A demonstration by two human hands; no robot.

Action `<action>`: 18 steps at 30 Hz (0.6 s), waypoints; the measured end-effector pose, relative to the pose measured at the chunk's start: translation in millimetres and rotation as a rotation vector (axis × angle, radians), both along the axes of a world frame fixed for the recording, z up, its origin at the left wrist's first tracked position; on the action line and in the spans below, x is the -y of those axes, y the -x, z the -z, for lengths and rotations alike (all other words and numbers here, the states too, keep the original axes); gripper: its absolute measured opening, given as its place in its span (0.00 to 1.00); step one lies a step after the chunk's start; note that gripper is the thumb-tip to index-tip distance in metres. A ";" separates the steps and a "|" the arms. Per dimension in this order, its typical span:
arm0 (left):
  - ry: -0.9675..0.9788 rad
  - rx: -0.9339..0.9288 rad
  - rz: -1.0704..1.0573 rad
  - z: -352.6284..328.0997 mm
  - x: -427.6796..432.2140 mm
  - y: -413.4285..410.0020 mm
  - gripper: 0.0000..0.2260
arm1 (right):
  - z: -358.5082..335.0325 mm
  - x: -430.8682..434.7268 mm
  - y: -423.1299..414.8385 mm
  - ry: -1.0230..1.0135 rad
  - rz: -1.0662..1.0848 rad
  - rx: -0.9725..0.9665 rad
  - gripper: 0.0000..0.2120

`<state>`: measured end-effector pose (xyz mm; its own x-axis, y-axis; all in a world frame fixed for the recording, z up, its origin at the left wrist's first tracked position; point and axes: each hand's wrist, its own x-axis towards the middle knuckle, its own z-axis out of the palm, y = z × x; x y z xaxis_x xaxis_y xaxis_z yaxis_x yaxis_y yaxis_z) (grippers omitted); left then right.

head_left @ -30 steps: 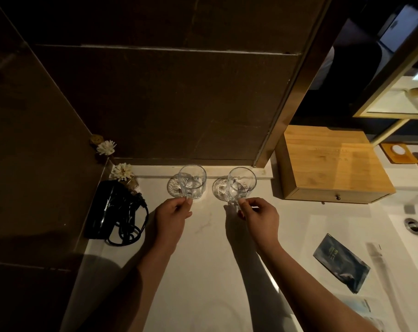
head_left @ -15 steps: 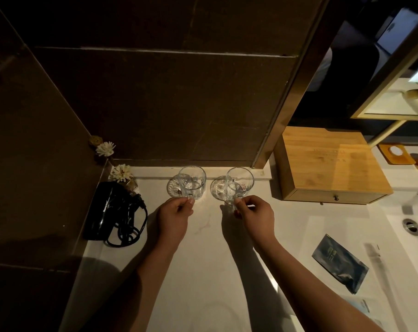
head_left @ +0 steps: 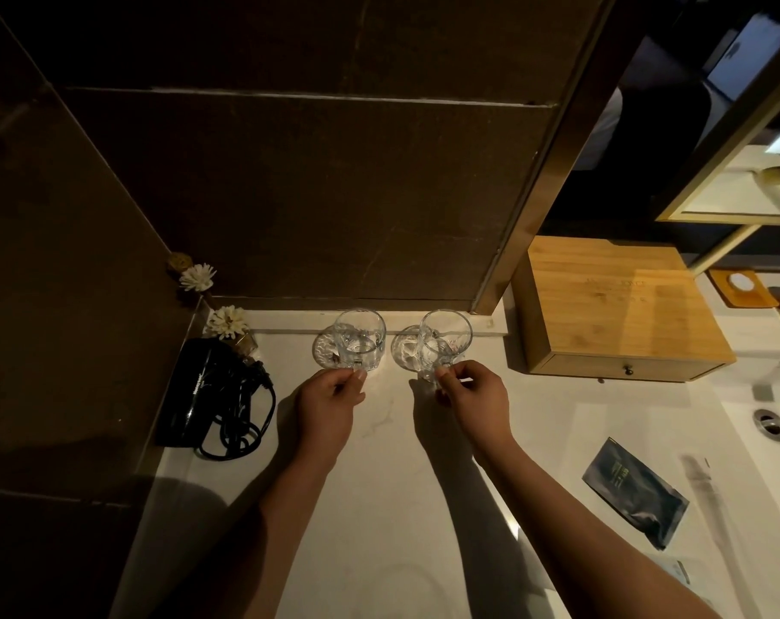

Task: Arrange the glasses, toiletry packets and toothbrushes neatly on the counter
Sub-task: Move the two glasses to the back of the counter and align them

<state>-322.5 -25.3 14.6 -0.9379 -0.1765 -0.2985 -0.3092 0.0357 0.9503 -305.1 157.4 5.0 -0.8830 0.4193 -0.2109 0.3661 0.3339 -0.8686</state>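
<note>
My left hand point(head_left: 327, 406) pinches the base of the left glass point(head_left: 360, 339), my right hand point(head_left: 477, 397) the base of the right glass point(head_left: 444, 346); both sets of fingers are closed on the glass. The glasses stand upright, side by side at the back of the white desk point(head_left: 379, 507). A dark toiletry packet point(head_left: 636, 495) lies well apart to my right, with what may be a toothbrush point(head_left: 703, 480) beside it.

Clear cut-pattern glasses point(head_left: 360, 344), white counter point(head_left: 379, 507) (faintly veined), dark blue packet point(head_left: 636, 498).
</note>
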 end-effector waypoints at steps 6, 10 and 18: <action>0.037 -0.008 0.026 -3.7 -0.5 -1.9 0.03 | -1.1 1.0 0.2 0.016 0.004 0.006 0.12; 0.070 -0.036 0.044 -4.3 -0.4 -1.7 0.08 | -3.3 0.8 -2.9 0.055 0.008 -0.007 0.11; 0.130 -0.034 0.036 -4.9 -3.2 -3.4 0.09 | -3.7 0.8 -1.2 0.052 -0.001 -0.002 0.09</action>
